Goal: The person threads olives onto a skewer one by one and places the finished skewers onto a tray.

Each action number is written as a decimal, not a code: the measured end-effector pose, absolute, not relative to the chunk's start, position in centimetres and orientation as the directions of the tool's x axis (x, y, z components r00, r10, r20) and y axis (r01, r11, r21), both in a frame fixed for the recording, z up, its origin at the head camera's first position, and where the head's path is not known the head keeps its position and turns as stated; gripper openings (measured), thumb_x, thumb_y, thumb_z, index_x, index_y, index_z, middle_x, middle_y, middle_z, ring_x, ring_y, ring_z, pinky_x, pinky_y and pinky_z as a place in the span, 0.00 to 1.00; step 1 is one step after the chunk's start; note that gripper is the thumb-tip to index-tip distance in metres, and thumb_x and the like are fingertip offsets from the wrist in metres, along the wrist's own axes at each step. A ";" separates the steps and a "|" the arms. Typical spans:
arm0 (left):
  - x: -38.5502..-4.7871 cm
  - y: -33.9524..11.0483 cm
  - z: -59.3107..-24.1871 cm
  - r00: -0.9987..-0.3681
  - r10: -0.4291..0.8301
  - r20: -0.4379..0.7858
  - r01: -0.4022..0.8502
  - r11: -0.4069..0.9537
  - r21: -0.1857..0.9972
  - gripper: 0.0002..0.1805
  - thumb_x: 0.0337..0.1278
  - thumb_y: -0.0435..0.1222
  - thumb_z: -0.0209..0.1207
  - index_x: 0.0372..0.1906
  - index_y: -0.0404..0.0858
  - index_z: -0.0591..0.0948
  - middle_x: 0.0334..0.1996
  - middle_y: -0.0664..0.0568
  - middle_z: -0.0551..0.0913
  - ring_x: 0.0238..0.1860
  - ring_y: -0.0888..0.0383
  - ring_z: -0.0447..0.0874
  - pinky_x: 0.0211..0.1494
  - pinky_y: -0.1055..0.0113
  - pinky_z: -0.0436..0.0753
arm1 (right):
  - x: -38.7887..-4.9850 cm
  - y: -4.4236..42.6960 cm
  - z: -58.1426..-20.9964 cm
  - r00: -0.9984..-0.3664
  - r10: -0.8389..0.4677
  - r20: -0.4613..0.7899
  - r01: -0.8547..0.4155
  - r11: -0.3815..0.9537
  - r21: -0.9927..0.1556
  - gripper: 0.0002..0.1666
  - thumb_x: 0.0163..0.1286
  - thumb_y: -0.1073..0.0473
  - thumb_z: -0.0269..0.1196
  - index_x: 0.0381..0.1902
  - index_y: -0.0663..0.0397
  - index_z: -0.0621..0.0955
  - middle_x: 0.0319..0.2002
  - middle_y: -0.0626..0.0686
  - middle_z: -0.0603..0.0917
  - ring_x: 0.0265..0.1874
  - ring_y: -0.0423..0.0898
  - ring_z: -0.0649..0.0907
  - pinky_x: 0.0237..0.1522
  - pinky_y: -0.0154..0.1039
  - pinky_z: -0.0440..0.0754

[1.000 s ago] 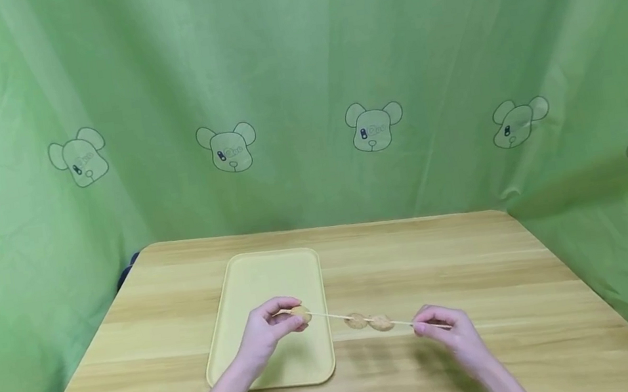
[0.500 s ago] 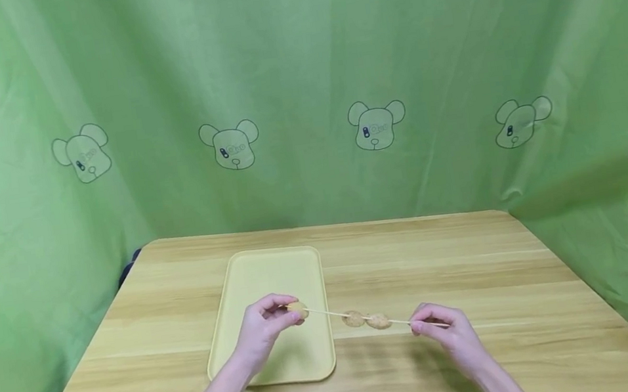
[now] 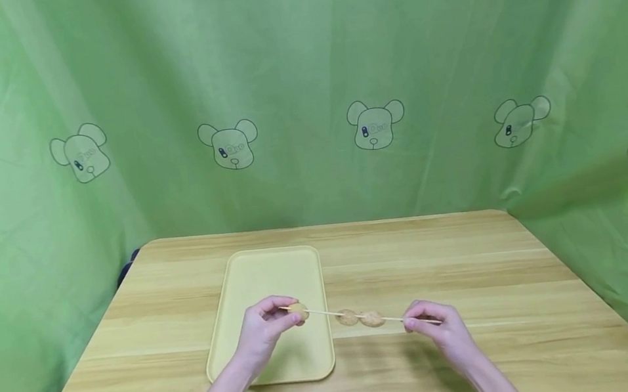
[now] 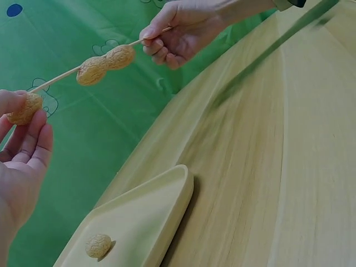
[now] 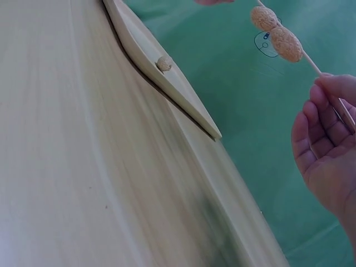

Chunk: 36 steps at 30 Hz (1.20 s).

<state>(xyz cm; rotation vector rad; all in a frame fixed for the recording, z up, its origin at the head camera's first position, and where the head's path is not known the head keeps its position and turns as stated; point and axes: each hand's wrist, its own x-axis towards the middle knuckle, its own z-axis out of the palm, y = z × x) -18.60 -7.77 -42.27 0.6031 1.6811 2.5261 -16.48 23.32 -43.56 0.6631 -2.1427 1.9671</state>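
Note:
A thin wooden skewer (image 3: pixel 323 313) is held in the air, slanting slightly down to the right in the head view. My left hand (image 3: pixel 257 336) pinches a wrinkled golden-brown food ball (image 4: pixel 25 110) at the skewer's left end, above the tray; a bit of the tip shows past this ball. Two similar balls, one (image 3: pixel 346 317) touching the other (image 3: pixel 372 319), sit threaded midway along. Near the other end, my right hand (image 3: pixel 444 332) pinches the stick between thumb and fingers. Another ball (image 4: pixel 98 246) lies on the tray, hidden in the head view.
The pale yellow rectangular tray (image 3: pixel 267 275) lies on the left half of the wood-grain table (image 3: pixel 446 251). A green curtain (image 3: pixel 296 59) printed with bear heads surrounds the table's back and sides.
My right hand has moved slightly left, bringing the skewer and its two middle balls with it. The left hand still pinches its ball in nearly the same spot.

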 end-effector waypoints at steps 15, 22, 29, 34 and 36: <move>-18.6 -7.4 -42.6 -0.925 0.245 0.292 0.167 -0.427 0.888 0.20 0.46 0.16 0.55 0.34 0.45 0.82 0.26 0.54 0.84 0.29 0.62 0.83 0.40 0.71 0.82 | -16.9 22.3 -43.5 -0.879 -0.223 0.422 -0.429 -0.020 -0.903 0.11 0.58 0.77 0.57 0.27 0.59 0.81 0.27 0.47 0.80 0.28 0.39 0.78 0.33 0.32 0.78; -18.7 -7.0 -42.8 -0.915 0.242 0.322 0.184 -0.460 0.869 0.22 0.46 0.16 0.54 0.33 0.47 0.83 0.26 0.56 0.84 0.30 0.63 0.83 0.39 0.72 0.81 | -17.1 21.9 -43.4 -0.872 -0.230 0.432 -0.434 -0.045 -0.900 0.06 0.59 0.77 0.57 0.27 0.66 0.80 0.27 0.47 0.80 0.28 0.39 0.79 0.33 0.32 0.79; -18.8 -6.7 -42.9 -0.912 0.244 0.330 0.179 -0.486 0.856 0.23 0.45 0.15 0.54 0.33 0.46 0.83 0.27 0.55 0.84 0.30 0.63 0.83 0.39 0.72 0.81 | -17.3 21.6 -43.2 -0.858 -0.242 0.453 -0.451 -0.069 -0.890 0.06 0.59 0.78 0.56 0.28 0.67 0.79 0.27 0.45 0.80 0.28 0.38 0.78 0.32 0.31 0.78; -18.8 -6.5 -42.9 -0.912 0.242 0.332 0.182 -0.486 0.855 0.21 0.44 0.15 0.55 0.33 0.45 0.83 0.27 0.55 0.85 0.29 0.63 0.83 0.39 0.72 0.81 | -17.4 21.5 -43.3 -0.859 -0.247 0.448 -0.444 -0.077 -0.893 0.12 0.59 0.77 0.56 0.28 0.58 0.82 0.27 0.45 0.80 0.28 0.38 0.78 0.32 0.31 0.78; -18.7 -6.5 -42.9 -0.913 0.241 0.330 0.182 -0.482 0.857 0.21 0.44 0.16 0.55 0.33 0.44 0.82 0.27 0.55 0.85 0.29 0.63 0.83 0.39 0.72 0.81 | -17.4 21.4 -43.4 -0.856 -0.256 0.449 -0.442 -0.087 -0.893 0.11 0.59 0.77 0.56 0.28 0.60 0.81 0.27 0.45 0.79 0.29 0.38 0.78 0.33 0.31 0.78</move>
